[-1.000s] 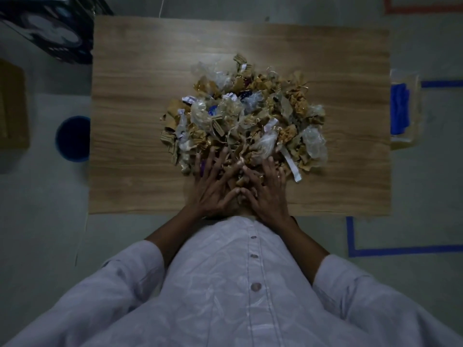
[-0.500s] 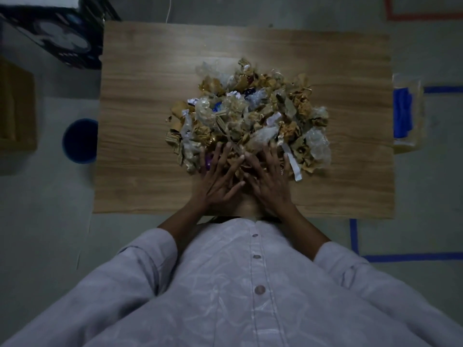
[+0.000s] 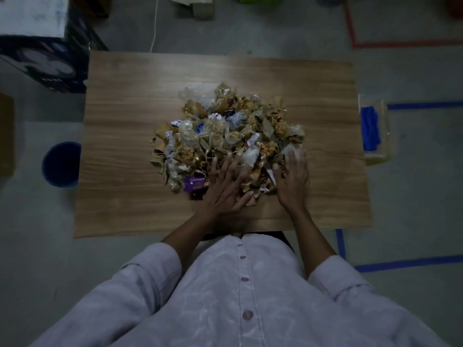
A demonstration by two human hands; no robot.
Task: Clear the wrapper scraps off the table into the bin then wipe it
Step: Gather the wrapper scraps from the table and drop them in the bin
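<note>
A heap of gold, clear and white wrapper scraps (image 3: 225,134) lies in the middle of the wooden table (image 3: 120,151). My left hand (image 3: 225,186) rests flat on the heap's near edge, fingers spread and straight. My right hand (image 3: 293,179) lies on the heap's near right side, fingers straight, partly over a clear wrapper. A purple wrapper (image 3: 194,183) sits at the heap's near left, just left of my left hand. The dark blue bin (image 3: 61,164) stands on the floor left of the table. A blue cloth (image 3: 370,128) lies in a clear bag to the table's right.
A dark patterned box (image 3: 42,58) stands at the table's far left corner. A brown box (image 3: 6,134) is at the left frame edge. Blue and red tape lines mark the floor on the right. A white cord (image 3: 154,23) runs beyond the table.
My hands were side by side at the heap's near middle; my right hand has moved right to the heap's near right side. The view has tilted up, showing more floor beyond the table.
</note>
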